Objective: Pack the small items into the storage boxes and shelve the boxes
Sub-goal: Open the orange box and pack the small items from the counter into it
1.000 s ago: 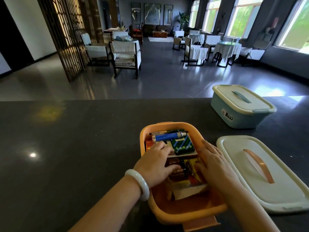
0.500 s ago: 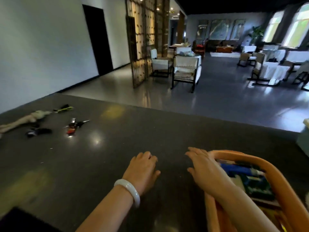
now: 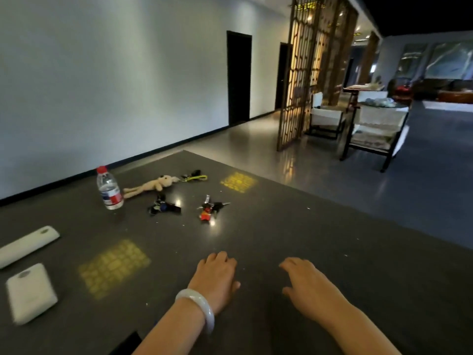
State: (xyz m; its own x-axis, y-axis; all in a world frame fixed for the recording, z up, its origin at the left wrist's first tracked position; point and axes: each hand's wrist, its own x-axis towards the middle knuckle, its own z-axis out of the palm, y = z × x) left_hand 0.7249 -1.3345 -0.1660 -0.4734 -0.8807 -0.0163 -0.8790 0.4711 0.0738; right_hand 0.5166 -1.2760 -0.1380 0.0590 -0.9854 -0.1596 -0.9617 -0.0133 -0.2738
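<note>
Gone from view since half a second ago: the orange storage box, as the head has swung left; the scattered small items now sit mid-frame. Nearest: left hand [image 3: 217, 275], white bangle [image 3: 198, 307] at the wrist, fingers loosely curled over the dark worktop [image 3: 332, 242], holding nothing; right hand [image 3: 305, 280] beside it, fingers relaxed and spread, likewise empty. Near left edge: two white power banks [image 3: 30, 293], blurred. Further out, well apart from both hands: red-and-black key bunch [image 3: 208, 210]; dark key bunch [image 3: 162, 207]; plush toy [image 3: 149, 187] lying flat; yellow-green lanyard [image 3: 195, 177] just beyond it; upright water bottle [image 3: 109, 189], red cap. Beyond: floor, lattice screen, chairs. Step judged: fetching the next loose items for the box. Next move calls for a long forward reach, likely to the key bunches first, then a carry back rightward
</note>
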